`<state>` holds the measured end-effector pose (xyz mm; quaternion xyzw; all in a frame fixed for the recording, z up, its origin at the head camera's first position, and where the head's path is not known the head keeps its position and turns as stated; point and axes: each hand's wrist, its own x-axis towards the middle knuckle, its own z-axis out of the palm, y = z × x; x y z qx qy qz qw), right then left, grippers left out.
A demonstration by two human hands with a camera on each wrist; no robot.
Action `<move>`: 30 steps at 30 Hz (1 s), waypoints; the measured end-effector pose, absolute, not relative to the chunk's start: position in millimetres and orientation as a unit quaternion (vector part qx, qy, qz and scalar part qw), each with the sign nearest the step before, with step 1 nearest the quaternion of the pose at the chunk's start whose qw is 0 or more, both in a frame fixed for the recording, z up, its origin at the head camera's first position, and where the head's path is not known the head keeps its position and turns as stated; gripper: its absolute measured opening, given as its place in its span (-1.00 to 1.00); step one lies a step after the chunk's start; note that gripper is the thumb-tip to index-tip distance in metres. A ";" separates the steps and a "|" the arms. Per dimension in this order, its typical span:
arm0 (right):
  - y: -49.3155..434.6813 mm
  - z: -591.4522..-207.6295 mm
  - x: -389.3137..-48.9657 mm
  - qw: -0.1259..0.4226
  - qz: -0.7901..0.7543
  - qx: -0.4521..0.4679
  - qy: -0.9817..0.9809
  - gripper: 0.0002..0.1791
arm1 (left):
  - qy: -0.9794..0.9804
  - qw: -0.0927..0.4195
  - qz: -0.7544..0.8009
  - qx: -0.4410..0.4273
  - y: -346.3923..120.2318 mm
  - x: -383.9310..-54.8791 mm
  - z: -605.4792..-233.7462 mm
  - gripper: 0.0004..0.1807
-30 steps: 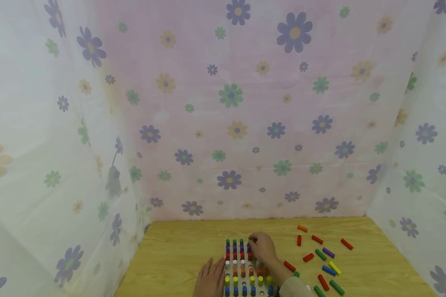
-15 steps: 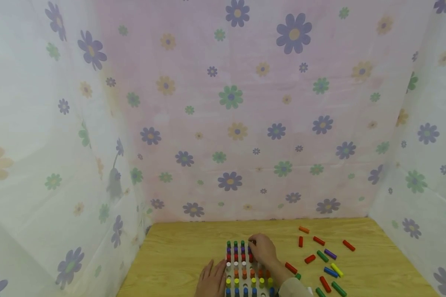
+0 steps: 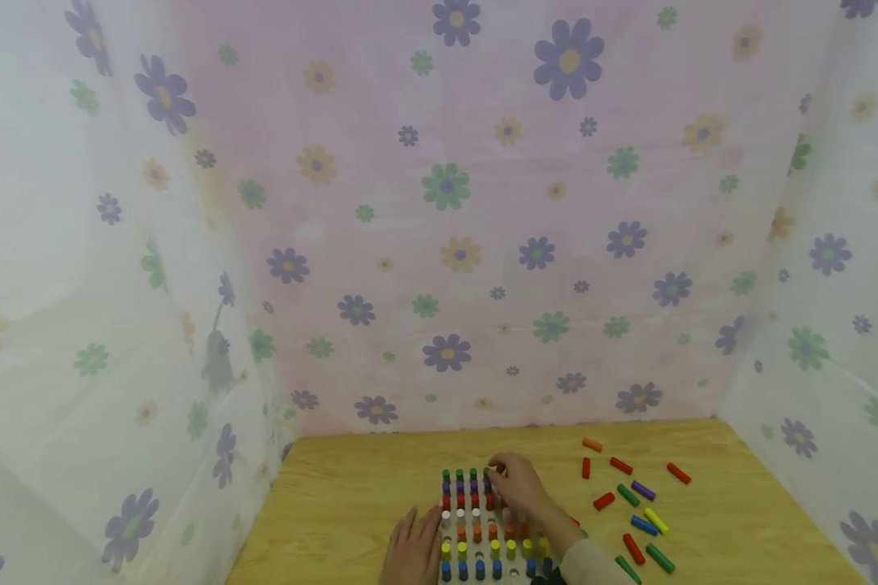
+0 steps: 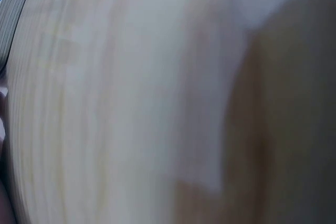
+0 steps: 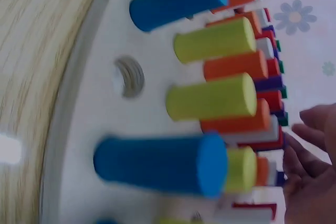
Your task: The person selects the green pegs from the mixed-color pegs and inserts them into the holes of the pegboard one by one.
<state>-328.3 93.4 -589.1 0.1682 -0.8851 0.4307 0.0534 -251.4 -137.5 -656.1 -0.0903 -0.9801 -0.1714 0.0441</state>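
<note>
A white pegboard (image 3: 503,574) stands at the table's front, with rows of blue, yellow, orange, white, red, purple and green pegs upright in it. My left hand (image 3: 412,546) rests at the board's left edge, its fingers extended. At the back row my right hand (image 3: 518,483) has its fingers curled at a green peg (image 3: 487,471), seemingly pinching it; the fingertips partly hide the contact. In the right wrist view, that hand's fingers lie beyond the tall blue (image 5: 163,163) and yellow pegs (image 5: 210,98). The left wrist view shows mostly blurred wood grain.
Loose pegs lie scattered right of the board on the wooden table (image 3: 351,479), among them a red peg (image 3: 633,549), a blue peg (image 3: 645,526), a yellow peg (image 3: 656,521) and a purple peg (image 3: 643,490). Flowered cloth (image 3: 380,366) surrounds the table.
The head view has shifted slightly. The right hand stays at the back row, and more of the fourth green peg shows beside its fingertips. The left hand has not moved.
</note>
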 end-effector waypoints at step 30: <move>204.0 -561.1 -282.0 -0.028 0.367 0.248 -0.896 -0.70 | -0.980 0.044 -0.173 -0.086 -137.8 -252.5 -659.2 -0.48</move>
